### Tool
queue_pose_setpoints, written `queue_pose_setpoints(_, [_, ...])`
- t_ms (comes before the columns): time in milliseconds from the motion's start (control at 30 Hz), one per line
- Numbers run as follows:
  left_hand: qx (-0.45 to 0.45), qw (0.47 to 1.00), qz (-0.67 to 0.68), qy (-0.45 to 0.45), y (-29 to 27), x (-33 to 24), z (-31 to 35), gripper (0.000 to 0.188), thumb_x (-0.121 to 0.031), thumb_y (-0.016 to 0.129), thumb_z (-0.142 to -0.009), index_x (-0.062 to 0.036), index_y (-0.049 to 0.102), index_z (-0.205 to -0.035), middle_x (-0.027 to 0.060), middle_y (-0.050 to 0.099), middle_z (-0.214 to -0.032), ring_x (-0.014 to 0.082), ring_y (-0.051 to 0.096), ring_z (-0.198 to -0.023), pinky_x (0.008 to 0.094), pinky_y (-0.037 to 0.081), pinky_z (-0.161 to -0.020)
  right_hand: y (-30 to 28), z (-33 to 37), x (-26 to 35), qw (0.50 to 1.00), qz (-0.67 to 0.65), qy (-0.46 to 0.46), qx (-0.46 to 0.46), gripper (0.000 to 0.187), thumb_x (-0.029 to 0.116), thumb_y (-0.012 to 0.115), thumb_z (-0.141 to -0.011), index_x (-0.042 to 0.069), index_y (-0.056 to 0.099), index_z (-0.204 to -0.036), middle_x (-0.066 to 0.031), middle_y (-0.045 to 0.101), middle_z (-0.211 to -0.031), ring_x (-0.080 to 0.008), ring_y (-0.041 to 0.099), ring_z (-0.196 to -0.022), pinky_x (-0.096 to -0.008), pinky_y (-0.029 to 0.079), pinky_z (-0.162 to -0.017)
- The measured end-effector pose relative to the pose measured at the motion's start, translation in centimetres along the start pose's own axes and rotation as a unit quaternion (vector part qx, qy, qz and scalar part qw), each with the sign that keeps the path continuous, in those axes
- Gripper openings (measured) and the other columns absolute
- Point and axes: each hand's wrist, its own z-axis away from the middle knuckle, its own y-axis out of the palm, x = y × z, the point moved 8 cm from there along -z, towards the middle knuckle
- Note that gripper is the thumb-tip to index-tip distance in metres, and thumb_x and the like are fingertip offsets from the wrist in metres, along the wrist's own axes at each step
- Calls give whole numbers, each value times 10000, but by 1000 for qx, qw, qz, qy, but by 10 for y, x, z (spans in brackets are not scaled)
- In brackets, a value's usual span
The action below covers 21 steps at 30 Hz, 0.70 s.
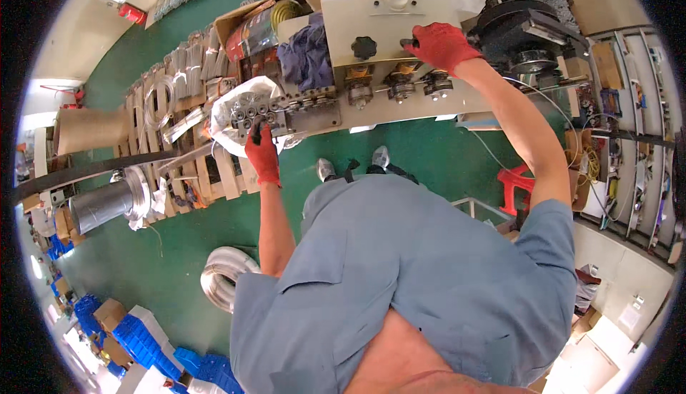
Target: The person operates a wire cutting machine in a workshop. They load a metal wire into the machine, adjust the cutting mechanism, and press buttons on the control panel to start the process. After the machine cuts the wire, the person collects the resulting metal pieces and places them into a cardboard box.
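A beige machine (457,101) stands in front of me, with a black star-shaped knob (364,47) on its top and several metal rollers (400,88) along its near side. My right hand (441,45), in a red glove, rests over the machine top to the right of that knob. Its fingers curl closed around a small dark part, whose kind I cannot make out. My left hand (263,157), also in a red glove with dark fingertips, reaches to a row of straightening rollers (314,102) at the machine's left end. Its fingertips are drawn together at the rollers; what they pinch is hidden.
Left of the machine lie wooden pallets (225,172) with bundled wire lengths (187,69). A purple cloth (307,52) and an open carton (236,26) sit beside it. A wire coil (227,272) lies on the green floor, a red stool (516,187) stands right, and shelving (643,137) lines the right side.
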Motion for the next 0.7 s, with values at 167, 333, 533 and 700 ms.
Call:
queue_pose_setpoints(167, [28,999,12,-11,-9,52,-1,267,-190,597,-873,-13,642,-1068,6,633,-810,72,513,-671,239,421,-597,18,29,33,900,76,-400,-154,302,200,638,-721,107,616,-1007,-160,609,-1096,-341,592,-1006,-444,486,-840])
queue_pose_setpoints(333, [40,996,-9,-73,4,65,12,293,-205,598,-880,-36,631,-1117,2,657,-846,94,557,-729,254,445,-654,-16,-1,-11,996,0,89,25,497,429,528,-869,81,522,-1224,-204,567,-1169,-329,558,-1078,-440,455,-877])
queue_pose_setpoints(533, [94,995,-11,-32,18,66,24,296,-168,591,-878,-26,621,-1135,73,681,-917,109,583,-792,244,459,-727,11,5,17,978,40,-207,-2,334,289,586,-819,56,613,-1056,-170,554,-1207,-347,515,-1122,-432,405,-956])
queue_pose_setpoints(700, [102,994,3,-41,18,62,28,292,-177,589,-874,-24,628,-1120,96,687,-919,134,618,-840,268,472,-756,-15,2,-7,981,-104,-57,-154,406,281,626,-787,70,583,-1131,-146,523,-1261,-340,505,-1141,-413,410,-957])
